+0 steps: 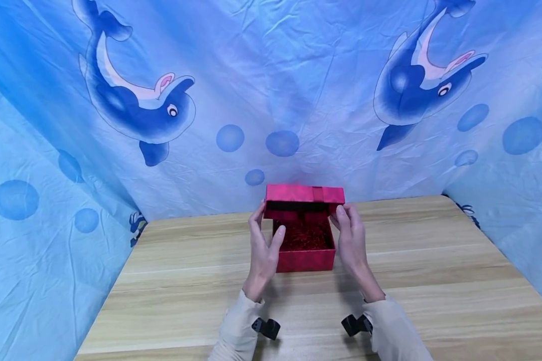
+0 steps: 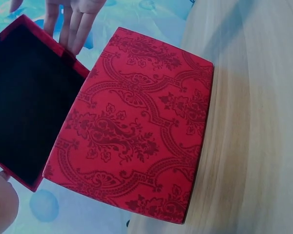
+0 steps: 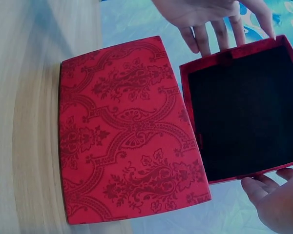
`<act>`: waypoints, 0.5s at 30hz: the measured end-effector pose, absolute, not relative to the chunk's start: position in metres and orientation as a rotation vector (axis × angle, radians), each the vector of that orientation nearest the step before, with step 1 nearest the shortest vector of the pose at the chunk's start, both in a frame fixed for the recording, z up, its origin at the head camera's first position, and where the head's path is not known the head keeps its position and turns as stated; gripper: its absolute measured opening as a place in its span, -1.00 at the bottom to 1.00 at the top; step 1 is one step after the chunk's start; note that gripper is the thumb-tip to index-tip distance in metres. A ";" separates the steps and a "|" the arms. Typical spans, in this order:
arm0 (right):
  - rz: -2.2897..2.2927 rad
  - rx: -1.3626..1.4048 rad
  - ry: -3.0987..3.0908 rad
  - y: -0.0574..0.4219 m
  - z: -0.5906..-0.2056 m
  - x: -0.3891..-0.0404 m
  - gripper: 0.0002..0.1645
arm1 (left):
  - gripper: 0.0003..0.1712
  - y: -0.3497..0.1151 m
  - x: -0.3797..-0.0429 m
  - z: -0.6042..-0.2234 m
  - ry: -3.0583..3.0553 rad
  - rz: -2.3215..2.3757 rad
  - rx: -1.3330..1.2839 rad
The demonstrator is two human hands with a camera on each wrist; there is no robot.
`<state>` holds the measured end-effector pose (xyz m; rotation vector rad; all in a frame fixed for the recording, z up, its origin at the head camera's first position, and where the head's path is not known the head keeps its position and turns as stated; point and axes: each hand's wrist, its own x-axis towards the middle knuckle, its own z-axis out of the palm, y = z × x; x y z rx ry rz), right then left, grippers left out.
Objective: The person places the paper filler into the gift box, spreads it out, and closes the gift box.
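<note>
A red patterned gift box (image 1: 304, 260) stands on the table, with dark red filling (image 1: 306, 236) visible inside. Its lid (image 1: 293, 192) is raised and tilted over the back of the box, its dark inside facing the wrist cameras. My left hand (image 1: 265, 256) touches the lid's left side with fairly straight fingers, its thumb spread away in front of the box. On the other side my right hand (image 1: 353, 243) rests its fingers against the lid, thumb near the lower rim. The lid is held between the two hands. In the left wrist view the box's front (image 2: 129, 126) covers part of the lid.
The box stands on a light wooden table (image 1: 180, 296). Behind and beside it hang blue cloth sheets (image 1: 253, 65) with printed dolphins and bubbles. Small black wrist devices (image 1: 268, 328) are at both cuffs.
</note>
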<state>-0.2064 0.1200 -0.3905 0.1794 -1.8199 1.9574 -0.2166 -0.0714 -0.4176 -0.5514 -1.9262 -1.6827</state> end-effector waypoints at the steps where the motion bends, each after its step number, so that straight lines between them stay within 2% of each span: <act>1: 1.992 0.189 -1.783 0.119 -0.390 -0.207 -0.54 | -0.24 -0.072 -0.216 -0.418 -1.925 -1.687 -0.546; 7: 2.050 0.129 -1.719 0.117 -0.387 -0.208 -0.73 | -0.30 -0.075 -0.215 -0.420 -1.903 -1.709 -0.547; 11: 1.958 0.086 -1.784 0.115 -0.385 -0.207 -0.68 | -0.36 -0.076 -0.215 -0.422 -1.887 -1.738 -0.521; 15: 1.912 0.153 -1.832 0.116 -0.386 -0.202 -0.55 | -0.34 -0.078 -0.215 -0.424 -1.872 -1.792 -0.482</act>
